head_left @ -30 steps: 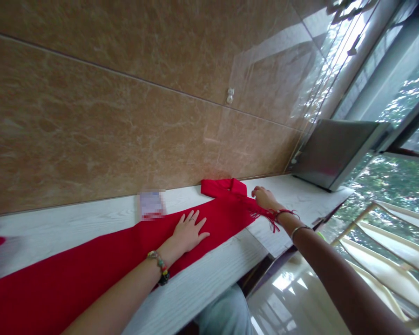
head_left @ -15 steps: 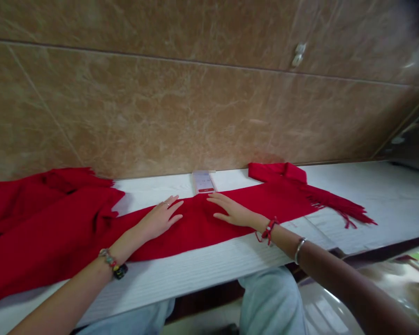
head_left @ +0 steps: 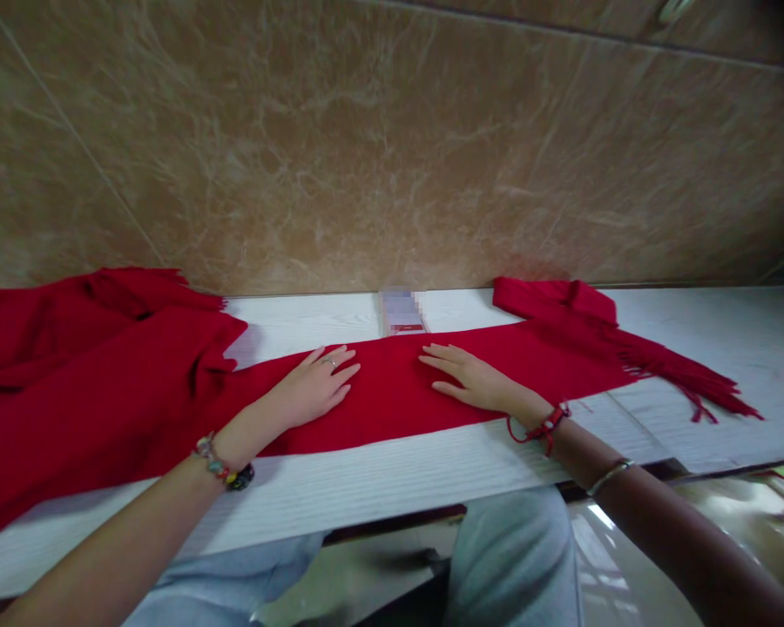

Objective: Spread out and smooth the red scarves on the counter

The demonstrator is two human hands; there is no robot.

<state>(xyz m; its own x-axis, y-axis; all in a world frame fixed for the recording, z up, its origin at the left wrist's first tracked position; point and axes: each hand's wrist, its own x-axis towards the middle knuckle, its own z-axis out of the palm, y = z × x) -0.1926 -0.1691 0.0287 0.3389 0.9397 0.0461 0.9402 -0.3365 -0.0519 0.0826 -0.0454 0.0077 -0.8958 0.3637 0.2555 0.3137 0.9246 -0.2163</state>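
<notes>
After leaving the fringed end [head_left: 696,380] of the red scarf [head_left: 388,392], now lays the right hand [head_left: 474,379] flat mid-cloth near the left hand [head_left: 314,387], with all fingers loosely spread, gripping nothing; apparently keeps that stretch smooth along the desk [head_left: 379,483].

From my end I'm seeing some indoor room, but I'm not managing to tell home from shop: brown marbled wall [head_left: 366,157] is backing a white wood-grain counter [head_left: 366,479], shiny floor [head_left: 604,562] is showing below.
</notes>
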